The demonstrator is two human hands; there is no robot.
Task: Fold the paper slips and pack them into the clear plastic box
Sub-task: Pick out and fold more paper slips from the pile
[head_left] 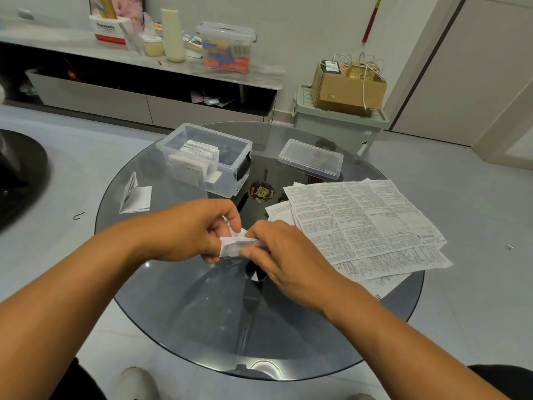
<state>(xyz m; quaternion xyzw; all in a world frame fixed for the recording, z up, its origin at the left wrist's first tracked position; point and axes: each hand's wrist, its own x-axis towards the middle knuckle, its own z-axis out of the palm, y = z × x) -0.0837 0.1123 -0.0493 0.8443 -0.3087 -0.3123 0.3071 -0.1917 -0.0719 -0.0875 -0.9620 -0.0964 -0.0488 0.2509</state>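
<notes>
Head view: the open box [230, 157] on the table [202, 313] holds upright folded slips [199, 154]; its lid [311, 159] lies beside. Left hand [199, 229] and right hand [282, 252] pinch a folded slip [235, 246] between them, above the table.

Home living room, glass table [202, 313], low media cabinet [144, 102]

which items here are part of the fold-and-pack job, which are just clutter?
In the job: folded slip held by left hand and right hand; clear plastic box with packed slips; its lid; unfolded sheets; folded slip on the table.

Lying about: cardboard box, green bin, shelf container, white bottle.
</notes>
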